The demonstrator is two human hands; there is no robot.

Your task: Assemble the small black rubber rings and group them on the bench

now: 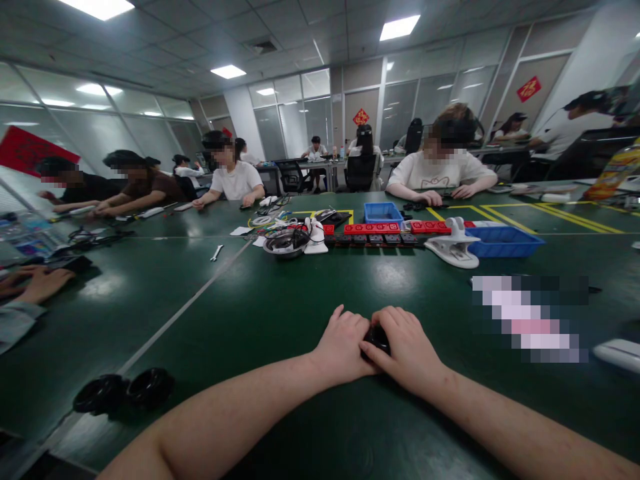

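Observation:
Between my two hands, low over the green table [240, 320], is a glossy black round part [379, 339], mostly covered by fingers. My left hand [344, 343] closes on its left side, with one finger sticking up. Curled over its right side is my right hand [407, 343], thumb across the front. Whether the part rests on the tabletop cannot be seen. Two black ring-shaped parts, a left one [100, 393] and a right one [151, 388], lie side by side near my left forearm.
Beyond my hands stand a metal bowl [285, 244] with cables, a white clamp base [454, 245], red socket strips [373, 228] and a blue tray [505, 241]. A wrench [217, 253] lies left of them. A co-worker's hand [45, 285] is at far left; other people sit around.

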